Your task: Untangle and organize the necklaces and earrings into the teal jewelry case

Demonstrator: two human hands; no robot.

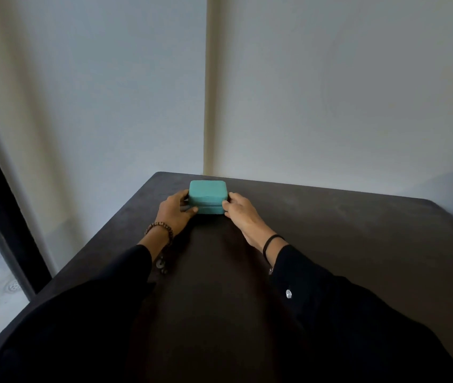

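Note:
A small teal jewelry case (207, 195) stands closed near the far edge of a dark table (344, 244). My left hand (172, 212) grips its left side, thumb on the front by the zipper line. My right hand (240, 211) holds its right side, fingers wrapped round the corner. Both arms are in black sleeves. A brown bead bracelet is on my left wrist, a black band on my right. No necklaces or earrings show in view.
White walls meet in a corner just behind the table's far edge. The table's left edge drops to a pale floor with a dark frame (1, 205) beside it.

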